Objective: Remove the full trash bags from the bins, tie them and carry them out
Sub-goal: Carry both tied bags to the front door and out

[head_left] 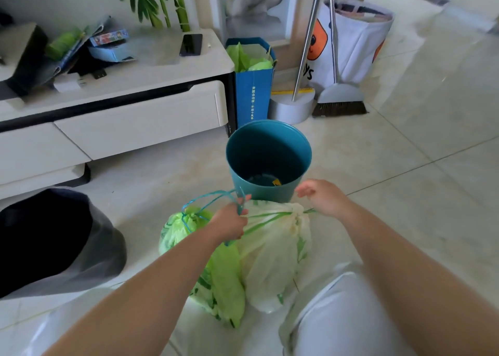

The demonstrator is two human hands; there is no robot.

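With the round teal plastic bin [268, 158] emptied, the left hand [229, 224] grips the blue drawstrings of 2 tied bags, bright green [175, 234] and pale translucent [272, 256], on the floor, ready for lifting, while the right hand [322, 196] hovers half-open, holding nothing.

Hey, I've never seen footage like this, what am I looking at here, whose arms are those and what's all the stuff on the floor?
There is no machine here: one camera sits on a person's head, looking down at their own bare arms. The left hand grips the drawstrings of two tied trash bags on the tiled floor, a green bag and a white bag. The right hand is open and seems to hold nothing. Behind the bags stands a teal bin, nearly empty. A broom leans further back, and a dark bag sits at left.
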